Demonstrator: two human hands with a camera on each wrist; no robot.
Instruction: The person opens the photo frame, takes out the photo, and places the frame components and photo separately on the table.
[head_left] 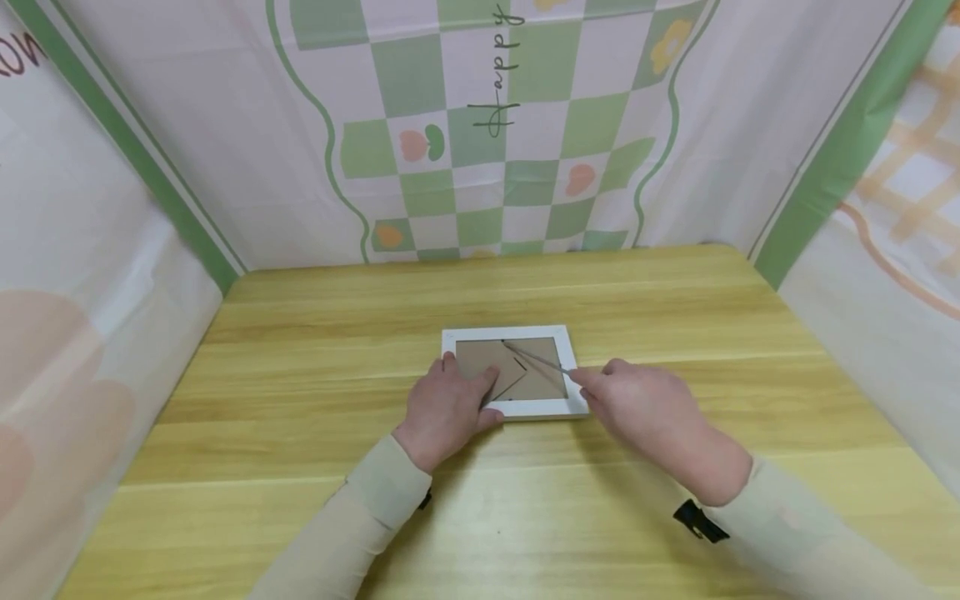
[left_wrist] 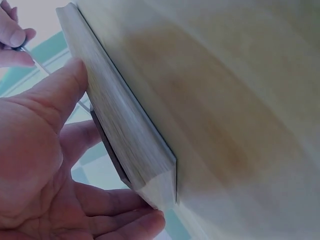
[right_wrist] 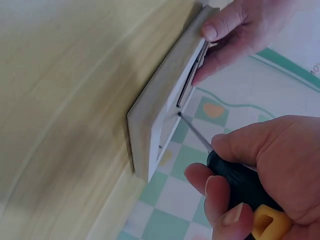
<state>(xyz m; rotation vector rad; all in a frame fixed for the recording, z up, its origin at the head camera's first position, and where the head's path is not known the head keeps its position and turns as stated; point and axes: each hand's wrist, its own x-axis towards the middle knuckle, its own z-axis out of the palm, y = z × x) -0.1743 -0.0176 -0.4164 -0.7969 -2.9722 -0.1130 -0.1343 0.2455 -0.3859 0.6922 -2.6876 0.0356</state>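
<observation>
A white picture frame (head_left: 536,408) lies back up on the table, its brown backing board (head_left: 468,354) showing. My left hand (head_left: 447,408) grips the frame's left end, thumb on the near side edge and the other fingers around the corner and over the back. In my right hand (head_left: 652,412) is a screwdriver (right_wrist: 240,180) with a dark green handle and a yellow end. Its thin metal shaft (head_left: 540,358) slants left across the backing, and the tip is at the backing's far edge. Beneath the left fingers, a thin flap (right_wrist: 189,90) sits on the backing.
The wood-grain table (head_left: 315,333) extends around the frame on all sides. Behind it hangs a green and white checked cloth (head_left: 480,192), with printed cloth panels (head_left: 97,208) at the sides. A black buckle (head_left: 701,522) is at the right sleeve.
</observation>
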